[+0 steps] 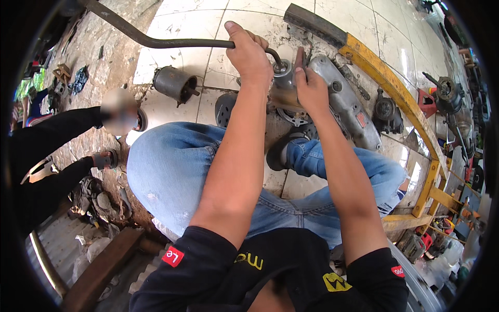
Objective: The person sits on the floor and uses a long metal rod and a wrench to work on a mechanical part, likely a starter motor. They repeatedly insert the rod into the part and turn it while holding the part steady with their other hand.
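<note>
My left hand (248, 56) is wrapped round a long, dark, bent metal bar (179, 43) that runs out to the upper left. Past my fist the bar curves down, and its end meets the top of a round grey metal part (284, 79) on the floor between my feet. My right hand (313, 92) is closed, with the thumb on top, on a narrow reddish-brown metal bar (299, 57) beside that part. Its lower end is hidden by the hand. Right of it lies a long grey metal cover (347, 101).
A dark metal cylinder (174, 83) lies on the tiles (182, 23) at left. The yellow metal frame (384, 75) arcs along my right, near a dark motor-like part (387, 112). Another person's dark-clothed legs (57, 130) reach in from the left. Wooden beam (104, 268) at lower left.
</note>
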The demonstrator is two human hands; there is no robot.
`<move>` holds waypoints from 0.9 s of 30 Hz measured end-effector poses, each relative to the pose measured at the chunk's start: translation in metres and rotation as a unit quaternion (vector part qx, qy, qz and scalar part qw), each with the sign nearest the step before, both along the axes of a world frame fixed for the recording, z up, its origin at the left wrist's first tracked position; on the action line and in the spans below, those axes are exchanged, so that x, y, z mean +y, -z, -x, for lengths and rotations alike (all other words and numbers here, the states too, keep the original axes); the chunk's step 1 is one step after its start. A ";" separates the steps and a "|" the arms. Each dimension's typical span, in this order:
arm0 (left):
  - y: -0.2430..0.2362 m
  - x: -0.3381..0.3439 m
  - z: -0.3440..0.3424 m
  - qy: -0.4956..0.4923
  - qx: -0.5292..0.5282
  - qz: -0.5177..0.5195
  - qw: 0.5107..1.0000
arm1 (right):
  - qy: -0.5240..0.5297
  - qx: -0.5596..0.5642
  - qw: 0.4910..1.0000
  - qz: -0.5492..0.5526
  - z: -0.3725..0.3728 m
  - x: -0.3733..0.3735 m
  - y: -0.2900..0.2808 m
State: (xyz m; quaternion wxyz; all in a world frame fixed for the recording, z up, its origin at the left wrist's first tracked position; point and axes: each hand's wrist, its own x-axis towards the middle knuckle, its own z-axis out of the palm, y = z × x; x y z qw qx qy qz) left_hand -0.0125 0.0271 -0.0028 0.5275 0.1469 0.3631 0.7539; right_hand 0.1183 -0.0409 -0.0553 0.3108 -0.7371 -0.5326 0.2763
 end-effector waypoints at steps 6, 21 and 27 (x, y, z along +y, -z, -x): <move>0.000 0.001 0.002 0.002 0.010 -0.002 1.000 | 0.000 -0.022 1.000 0.003 0.006 -0.001 -0.018; -0.007 -0.004 -0.005 0.005 0.030 0.003 1.000 | 0.057 -0.064 0.996 0.015 0.011 0.023 -0.021; -0.007 -0.003 -0.001 0.001 0.030 0.010 1.000 | 0.043 -0.034 0.998 -0.013 0.019 -0.003 -0.013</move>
